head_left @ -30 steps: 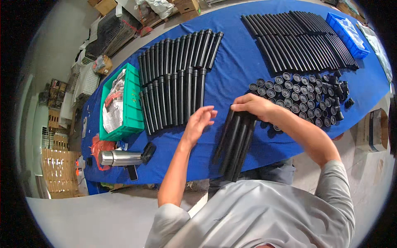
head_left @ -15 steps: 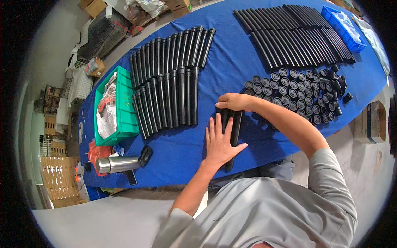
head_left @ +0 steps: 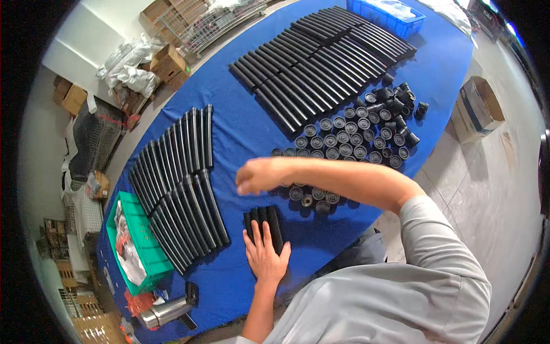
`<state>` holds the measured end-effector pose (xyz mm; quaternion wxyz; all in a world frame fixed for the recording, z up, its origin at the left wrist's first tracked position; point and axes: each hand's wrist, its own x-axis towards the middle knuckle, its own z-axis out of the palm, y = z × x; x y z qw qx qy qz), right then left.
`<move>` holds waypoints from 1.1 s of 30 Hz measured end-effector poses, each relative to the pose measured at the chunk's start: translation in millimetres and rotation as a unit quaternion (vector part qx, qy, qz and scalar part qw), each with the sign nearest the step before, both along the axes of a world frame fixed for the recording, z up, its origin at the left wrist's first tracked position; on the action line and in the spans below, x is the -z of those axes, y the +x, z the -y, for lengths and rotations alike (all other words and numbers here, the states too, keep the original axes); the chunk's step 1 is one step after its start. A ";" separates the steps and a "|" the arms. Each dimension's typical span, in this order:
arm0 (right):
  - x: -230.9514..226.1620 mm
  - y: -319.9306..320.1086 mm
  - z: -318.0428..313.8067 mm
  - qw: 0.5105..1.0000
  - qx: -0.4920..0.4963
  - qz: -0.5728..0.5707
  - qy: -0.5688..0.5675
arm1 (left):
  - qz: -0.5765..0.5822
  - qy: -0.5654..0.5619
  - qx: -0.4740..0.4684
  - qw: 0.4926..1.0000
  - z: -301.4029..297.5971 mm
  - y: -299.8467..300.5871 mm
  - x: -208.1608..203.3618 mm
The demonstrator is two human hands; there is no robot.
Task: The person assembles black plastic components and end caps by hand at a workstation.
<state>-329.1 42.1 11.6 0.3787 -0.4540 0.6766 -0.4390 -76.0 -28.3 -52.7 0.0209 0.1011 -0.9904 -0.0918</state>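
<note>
My left hand lies flat, fingers spread, on several black tubes placed side by side near the front edge of the table. Just beyond their far ends, my right hand is raised over the cloth. Motion blurs its fingers, so I cannot make out whether they hold anything. Under and beside my right forearm stand many round black caps, with ringed tops. To the left are two rows of black tubes with wider collars at their far ends.
A blue cloth covers the table. Plain black tubes fill the back, beside a blue crate. At left stand a green crate holding paper and a steel flask. A cardboard box sits on the floor at right.
My right hand has left the far ends of the tubes and lifted away from them. My left hand stays on the tubes. The whole view has turned and shifted.
</note>
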 end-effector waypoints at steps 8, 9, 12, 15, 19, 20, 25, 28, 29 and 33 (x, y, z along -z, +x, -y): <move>-1.4 -252.8 -134.2 0.788 0.426 0.320 -0.307 | 0.024 0.003 -0.010 1.000 -4.9 1.0 -9.0; 7.7 -278.8 -155.1 0.731 0.466 0.366 -0.337 | 0.028 0.008 -0.015 0.999 -5.4 -0.4 -10.3; 24.1 -320.7 -199.6 0.660 0.573 0.343 -0.343 | 0.030 0.016 -0.013 0.999 -8.7 -3.7 -14.6; 43.6 -352.9 -216.8 0.623 0.600 0.364 -0.345 | 0.018 0.015 -0.006 1.000 -4.8 0.2 -8.1; 56.4 -376.8 -211.8 0.620 0.583 0.376 -0.368 | 0.022 0.024 -0.002 0.999 -3.2 -1.2 -7.6; 57.1 -383.6 -209.4 0.622 0.584 0.372 -0.366 | 0.018 0.029 0.002 0.999 -2.8 -1.5 -7.2; 58.7 -398.1 -191.0 0.625 0.606 0.346 -0.350 | 0.019 0.029 -0.004 0.999 -0.1 0.8 -4.1; 64.2 -404.5 -189.3 0.620 0.588 0.360 -0.375 | 0.017 0.024 -0.007 1.000 0.6 1.5 -2.3; 66.3 -408.5 -190.2 0.621 0.587 0.356 -0.378 | 0.015 0.029 -0.007 0.999 0.6 1.1 -1.9; 63.7 -412.1 -185.8 0.617 0.591 0.364 -0.372 | 0.014 0.029 -0.007 0.999 0.1 0.4 -2.8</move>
